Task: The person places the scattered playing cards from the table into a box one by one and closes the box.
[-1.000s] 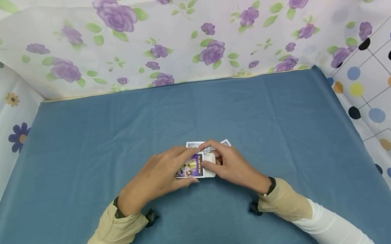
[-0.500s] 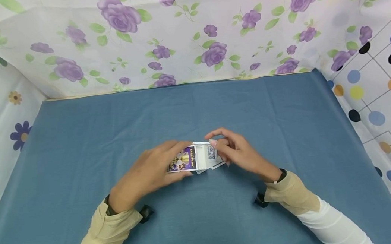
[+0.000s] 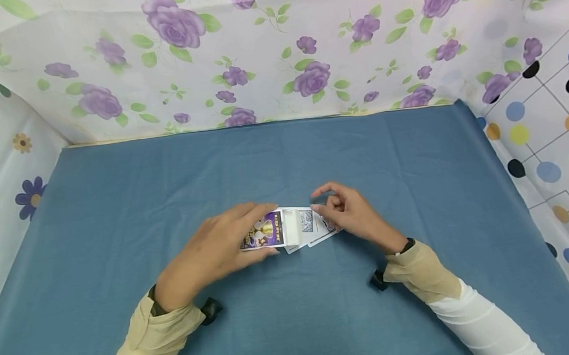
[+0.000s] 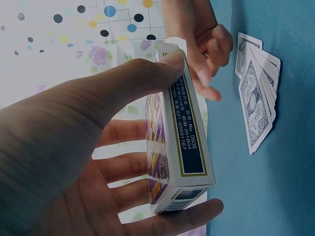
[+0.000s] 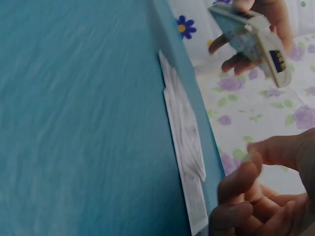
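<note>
My left hand (image 3: 215,247) grips a playing card box (image 3: 264,231) between thumb and fingers, above the table. The box has a purple printed face, and its white end flap (image 3: 292,227) sticks out toward the right. In the left wrist view, dark lettering runs along the narrow side of the box (image 4: 189,128). My right hand (image 3: 352,211) hovers over the right end of some fanned playing cards (image 3: 307,222), its fingers loosely bent and holding nothing. Blue-patterned backs show on the cards (image 4: 256,96) in the left wrist view. Box and right hand hide part of them in the head view.
Blue cloth (image 3: 293,318) covers the table. A floral sheet (image 3: 267,53) hangs behind its far edge, and a dotted sheet (image 3: 552,155) borders the right side. Each wrist carries a small black device (image 3: 211,310).
My right hand has left the white end of the box and moved right, over the cards. The box has shifted slightly left and away from me in my left hand, exposing more cards.
</note>
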`<control>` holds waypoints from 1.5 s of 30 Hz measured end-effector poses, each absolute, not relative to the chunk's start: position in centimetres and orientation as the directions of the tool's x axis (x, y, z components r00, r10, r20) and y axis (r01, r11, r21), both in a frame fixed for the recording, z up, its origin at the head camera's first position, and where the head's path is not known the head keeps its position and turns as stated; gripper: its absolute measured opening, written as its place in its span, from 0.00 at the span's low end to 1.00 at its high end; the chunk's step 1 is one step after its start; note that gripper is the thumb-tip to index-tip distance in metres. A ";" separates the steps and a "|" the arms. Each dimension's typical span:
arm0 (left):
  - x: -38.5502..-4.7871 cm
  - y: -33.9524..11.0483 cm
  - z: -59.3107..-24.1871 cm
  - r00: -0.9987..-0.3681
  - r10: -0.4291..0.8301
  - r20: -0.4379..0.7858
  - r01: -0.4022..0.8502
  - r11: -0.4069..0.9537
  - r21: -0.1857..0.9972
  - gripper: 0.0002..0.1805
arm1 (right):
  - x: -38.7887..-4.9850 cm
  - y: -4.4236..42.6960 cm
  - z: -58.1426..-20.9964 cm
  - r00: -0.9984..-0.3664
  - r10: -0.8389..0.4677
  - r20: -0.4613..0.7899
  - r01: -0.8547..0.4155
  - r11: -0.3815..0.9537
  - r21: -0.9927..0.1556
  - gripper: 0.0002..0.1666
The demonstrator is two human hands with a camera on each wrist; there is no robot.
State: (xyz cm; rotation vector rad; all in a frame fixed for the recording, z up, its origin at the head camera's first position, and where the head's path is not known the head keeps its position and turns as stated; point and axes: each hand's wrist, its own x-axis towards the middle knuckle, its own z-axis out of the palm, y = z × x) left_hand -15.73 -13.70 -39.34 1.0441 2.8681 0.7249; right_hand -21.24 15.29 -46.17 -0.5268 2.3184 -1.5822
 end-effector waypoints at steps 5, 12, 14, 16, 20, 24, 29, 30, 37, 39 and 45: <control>-15.8 -13.8 -39.2 -0.787 0.600 0.145 0.596 0.677 0.431 0.40 | -21.6 15.5 -46.7 -0.881 -0.468 -0.069 -0.168 0.445 -0.879 0.18; -15.9 -14.1 -39.1 -0.806 0.577 0.134 0.570 0.695 0.438 0.39 | -21.6 15.2 -46.4 -0.880 -0.465 -0.101 -0.179 0.519 -0.836 0.21; -16.0 -14.2 -39.1 -0.808 0.573 0.136 0.567 0.697 0.439 0.39 | -21.6 15.2 -46.4 -0.884 -0.455 -0.108 -0.174 0.535 -0.827 0.21; -16.1 -14.3 -39.1 -0.810 0.571 0.137 0.566 0.697 0.439 0.39 | -21.6 15.1 -46.5 -0.887 -0.448 -0.111 -0.181 0.559 -0.809 0.22; -16.1 -14.4 -39.1 -0.808 0.571 0.142 0.568 0.693 0.445 0.38 | -21.5 15.0 -46.4 -0.888 -0.443 -0.120 -0.203 0.614 -0.763 0.23; -16.2 -14.5 -39.2 -0.808 0.571 0.146 0.569 0.690 0.448 0.38 | -21.5 14.9 -46.2 -0.889 -0.439 -0.132 -0.202 0.633 -0.748 0.22; -16.3 -14.6 -39.2 -0.810 0.569 0.144 0.565 0.690 0.452 0.38 | -21.5 14.9 -46.2 -0.891 -0.431 -0.143 -0.173 0.612 -0.772 0.20; -16.3 -14.6 -39.2 -0.811 0.568 0.143 0.564 0.691 0.452 0.38 | -21.5 14.9 -46.2 -0.891 -0.431 -0.144 -0.166 0.603 -0.781 0.20; -16.3 -14.8 -39.1 -0.818 0.559 0.133 0.553 0.702 0.449 0.37 | -21.9 15.4 -46.8 -0.887 -0.441 -0.136 -0.112 0.491 -0.864 0.22; -16.4 -14.9 -39.1 -0.817 0.560 0.135 0.554 0.700 0.450 0.37 | -22.1 15.7 -47.0 -0.887 -0.446 -0.120 -0.107 0.449 -0.887 0.21; -16.4 -14.9 -39.1 -0.822 0.554 0.133 0.547 0.703 0.455 0.37 | -22.4 16.4 -47.2 -0.882 -0.460 -0.100 -0.054 0.309 -0.949 0.16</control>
